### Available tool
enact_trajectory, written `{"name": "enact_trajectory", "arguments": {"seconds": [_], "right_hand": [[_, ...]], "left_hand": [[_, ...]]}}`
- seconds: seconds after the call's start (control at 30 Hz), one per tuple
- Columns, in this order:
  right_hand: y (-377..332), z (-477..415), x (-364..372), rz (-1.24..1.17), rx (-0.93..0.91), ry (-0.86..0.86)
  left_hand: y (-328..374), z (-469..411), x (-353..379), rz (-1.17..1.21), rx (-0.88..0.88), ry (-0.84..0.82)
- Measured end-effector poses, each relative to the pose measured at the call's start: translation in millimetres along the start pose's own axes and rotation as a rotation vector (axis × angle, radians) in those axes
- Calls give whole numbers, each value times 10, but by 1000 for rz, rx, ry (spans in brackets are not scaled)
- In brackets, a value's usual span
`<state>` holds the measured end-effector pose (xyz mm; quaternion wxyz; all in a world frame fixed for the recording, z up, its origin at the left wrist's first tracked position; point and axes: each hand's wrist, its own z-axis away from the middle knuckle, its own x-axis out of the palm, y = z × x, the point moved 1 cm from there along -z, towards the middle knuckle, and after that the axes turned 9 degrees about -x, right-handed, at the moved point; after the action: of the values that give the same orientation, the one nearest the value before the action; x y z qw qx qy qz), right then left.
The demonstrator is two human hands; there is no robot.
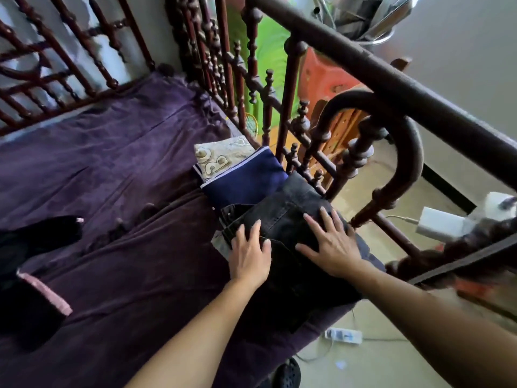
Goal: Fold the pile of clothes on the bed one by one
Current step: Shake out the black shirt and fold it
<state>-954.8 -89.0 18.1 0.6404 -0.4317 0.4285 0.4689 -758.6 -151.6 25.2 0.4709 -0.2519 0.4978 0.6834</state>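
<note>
The folded dark grey denim jeans [282, 217] lie on the bed's purple velvety sheet [112, 163], near its edge at about 4 o'clock from the middle of the view, close beside the dark turned-wood bed rail [296, 161]. Both hands rest flat on them. The left hand [250, 256] is on the waistband side at 9 o'clock of the bundle and the right hand [333, 247] is on the pocket side at 3 o'clock. The fingers [326, 217] of both are straight and spread, pressing down, gripping nothing.

At 12 o'clock of the jeans, touching them, sits a folded navy garment with white trim [246, 180], and just beyond it a folded beige patterned cloth [221, 155]. Far off at 9 o'clock lies the loose black clothing with pink edging [30, 275], apparently not yet folded.

This looks like the flattening that ends the jeans' fold. To do it well, press with the palms and sweep outward from the centre toward the ends, so trapped bulk at the thick seams and waistband goes down evenly. Keep the edges square with the navy piece, and watch the near corner, which seems to hang close to the mattress edge and could slide off. Denim is stiff and will likely spring back unless pressed firmly.
</note>
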Motion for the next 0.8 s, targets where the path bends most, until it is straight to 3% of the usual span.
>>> {"name": "enact_trajectory", "arguments": {"seconds": [0.1, 0.2, 0.33, 0.47, 0.67, 0.8], "right_hand": [[20, 15, 314, 89, 31, 4], [73, -62, 560, 102, 55, 11], [59, -169, 873, 117, 99, -3], [65, -249, 1022, 141, 118, 4], [68, -214, 834, 104, 100, -139], [-32, -249, 547, 102, 100, -248]], "left_hand": [[-29, -305, 132, -234, 182, -123], [-197, -542, 401, -402, 215, -255], [-339, -806, 709, -478, 231, -297], [-392, -949, 793, -496, 252, -314], [-436, -627, 429, -426, 259, -298], [-822, -111, 23, -298, 93, -256]]}}
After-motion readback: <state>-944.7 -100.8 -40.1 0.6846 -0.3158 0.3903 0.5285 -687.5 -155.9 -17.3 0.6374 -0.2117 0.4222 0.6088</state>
